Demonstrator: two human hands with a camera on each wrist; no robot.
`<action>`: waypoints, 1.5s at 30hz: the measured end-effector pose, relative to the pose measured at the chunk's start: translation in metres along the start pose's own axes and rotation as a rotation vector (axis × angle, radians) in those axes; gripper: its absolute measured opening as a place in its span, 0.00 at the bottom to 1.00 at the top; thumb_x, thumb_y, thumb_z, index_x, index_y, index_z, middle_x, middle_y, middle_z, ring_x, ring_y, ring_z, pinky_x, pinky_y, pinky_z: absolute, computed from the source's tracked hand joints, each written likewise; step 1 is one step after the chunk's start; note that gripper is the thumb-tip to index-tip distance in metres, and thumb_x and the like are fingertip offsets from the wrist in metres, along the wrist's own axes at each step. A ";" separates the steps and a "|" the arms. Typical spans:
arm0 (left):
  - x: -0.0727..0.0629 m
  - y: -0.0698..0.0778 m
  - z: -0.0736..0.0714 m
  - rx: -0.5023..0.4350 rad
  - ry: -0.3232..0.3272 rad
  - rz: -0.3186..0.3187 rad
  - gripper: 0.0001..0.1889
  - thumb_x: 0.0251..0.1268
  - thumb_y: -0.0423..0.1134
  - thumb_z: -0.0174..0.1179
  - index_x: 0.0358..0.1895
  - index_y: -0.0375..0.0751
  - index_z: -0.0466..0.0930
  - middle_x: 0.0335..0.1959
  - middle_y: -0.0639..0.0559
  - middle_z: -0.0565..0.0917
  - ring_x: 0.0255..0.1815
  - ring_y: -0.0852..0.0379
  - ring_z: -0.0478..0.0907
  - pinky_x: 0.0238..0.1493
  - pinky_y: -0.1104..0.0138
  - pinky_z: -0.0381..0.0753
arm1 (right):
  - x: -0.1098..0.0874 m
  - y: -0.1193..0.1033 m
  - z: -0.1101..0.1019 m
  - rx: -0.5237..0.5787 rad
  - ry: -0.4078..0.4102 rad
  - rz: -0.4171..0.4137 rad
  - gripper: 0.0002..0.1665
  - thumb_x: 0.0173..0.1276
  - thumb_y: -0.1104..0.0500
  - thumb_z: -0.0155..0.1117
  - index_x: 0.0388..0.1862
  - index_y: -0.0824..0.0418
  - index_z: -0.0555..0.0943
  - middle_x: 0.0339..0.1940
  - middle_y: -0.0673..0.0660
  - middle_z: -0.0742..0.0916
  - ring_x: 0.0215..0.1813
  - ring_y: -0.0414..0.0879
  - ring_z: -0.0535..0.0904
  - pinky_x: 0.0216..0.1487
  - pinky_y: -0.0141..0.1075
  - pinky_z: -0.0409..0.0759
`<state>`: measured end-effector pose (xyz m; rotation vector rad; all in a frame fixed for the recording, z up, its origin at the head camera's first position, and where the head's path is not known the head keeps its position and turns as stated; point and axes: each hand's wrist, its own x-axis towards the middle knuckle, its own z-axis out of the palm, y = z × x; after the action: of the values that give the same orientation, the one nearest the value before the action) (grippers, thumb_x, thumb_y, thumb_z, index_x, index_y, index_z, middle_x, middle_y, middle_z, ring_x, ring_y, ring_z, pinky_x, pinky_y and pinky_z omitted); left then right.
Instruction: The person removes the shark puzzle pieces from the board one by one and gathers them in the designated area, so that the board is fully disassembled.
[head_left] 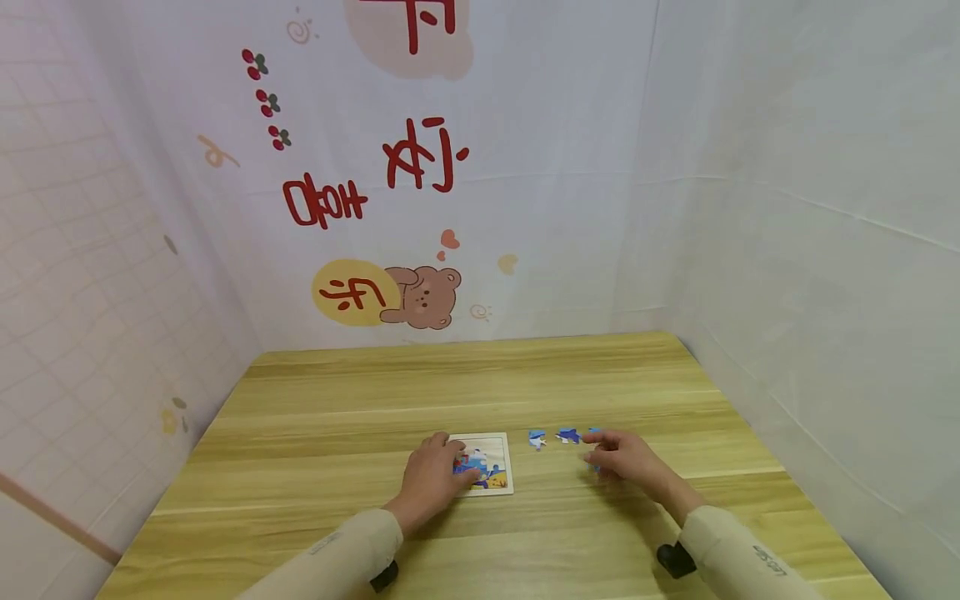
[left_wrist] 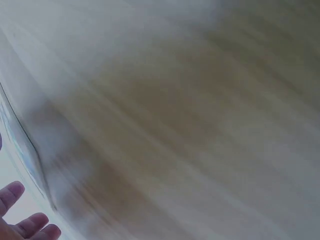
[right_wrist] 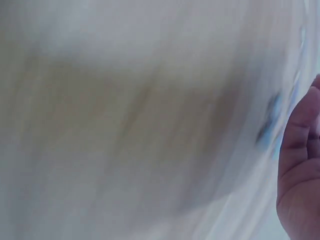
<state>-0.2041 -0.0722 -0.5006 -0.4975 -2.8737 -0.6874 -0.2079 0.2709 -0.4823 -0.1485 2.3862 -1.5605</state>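
A small square puzzle tray (head_left: pixel 507 458) with a white border lies on the table, with colourful joined pieces (head_left: pixel 486 468) inside. My left hand (head_left: pixel 433 477) rests over the tray's left side, thumb reaching onto the picture and fingers at the upper left edge. To the right, my right hand (head_left: pixel 633 462) hovers among loose jigsaw pieces, thumb and index finger apart. A blue piece (head_left: pixel 594 432) peeks out above the index finger, and another shows partly under the thumb. In the right wrist view, blurred blue pieces (right_wrist: pixel 270 120) appear beside the fingers.
Between tray and right hand lie a light blue and white jigsaw piece (head_left: pixel 537 438) and a darker blue one (head_left: pixel 568 436). The wood-grain table (head_left: pixel 360 392) ends at a printed white cloth backdrop (head_left: pixel 555 250), with cloth walls on both sides.
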 end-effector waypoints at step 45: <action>-0.008 -0.007 -0.009 0.082 -0.105 0.012 0.20 0.59 0.53 0.67 0.51 0.47 0.87 0.49 0.42 0.79 0.45 0.43 0.76 0.38 0.48 0.75 | 0.060 -0.056 0.144 -0.102 -0.036 -0.058 0.18 0.60 0.67 0.68 0.50 0.69 0.82 0.37 0.54 0.82 0.38 0.44 0.74 0.40 0.36 0.76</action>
<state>-0.1989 -0.0842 -0.4976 -0.5551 -2.9788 -0.5548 -0.2269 0.1066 -0.4963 -0.2660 2.4545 -1.4486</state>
